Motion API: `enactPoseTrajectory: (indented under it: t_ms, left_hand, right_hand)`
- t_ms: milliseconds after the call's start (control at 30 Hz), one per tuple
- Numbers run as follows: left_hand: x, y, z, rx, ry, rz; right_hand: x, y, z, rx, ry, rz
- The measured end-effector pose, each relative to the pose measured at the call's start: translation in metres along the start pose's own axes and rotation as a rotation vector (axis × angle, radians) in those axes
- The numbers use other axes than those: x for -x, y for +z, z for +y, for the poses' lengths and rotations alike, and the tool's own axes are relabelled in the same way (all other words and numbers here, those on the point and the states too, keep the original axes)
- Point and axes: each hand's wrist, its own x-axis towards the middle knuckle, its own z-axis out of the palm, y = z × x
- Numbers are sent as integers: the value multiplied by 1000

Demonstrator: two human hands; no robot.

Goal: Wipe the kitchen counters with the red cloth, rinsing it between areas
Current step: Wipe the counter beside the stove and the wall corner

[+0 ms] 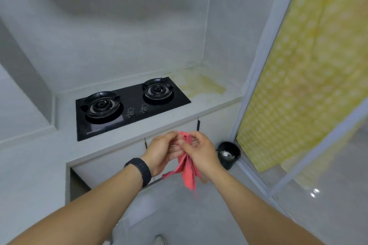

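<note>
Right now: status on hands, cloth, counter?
Both hands, left and right, hold red cloth off the counter. Yellowish stain right of hob. Nothing blocking.

The stove (pixel 127 105) is set into the tabletop (pixel 209 93), left of its bare end. Both hands hold the cloth (pixel 188 167) before the tabletop's front edge. The bin (pixel 229 154) stands on the floor (pixel 199 215), right of the cabinets, beside the curtain (pixel 308 65).

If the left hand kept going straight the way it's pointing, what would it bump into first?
The left hand points up-right at the right hand; the red cloth bunched between them comes first. It already pinches it.
</note>
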Motion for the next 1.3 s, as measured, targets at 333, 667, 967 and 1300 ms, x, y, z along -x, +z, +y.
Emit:
enactPoseTrajectory:
  t_ms: [333, 667, 967, 1300]
  left_hand:
    - [-144, 29, 9, -622, 286, -47]
    - [-297, 36, 70, -858, 277, -394]
    - [-362, 34, 90, -925, 473, -197]
    - [-450, 54, 112, -1188, 542, 28]
  right_hand:
    - [-105, -70, 33, 162, 57, 75]
    - [-236, -129, 28, 49, 95, 271]
    - [-330, -160, 74, 109, 52, 210]
    - [-466, -176, 112, 256, -71, -34]
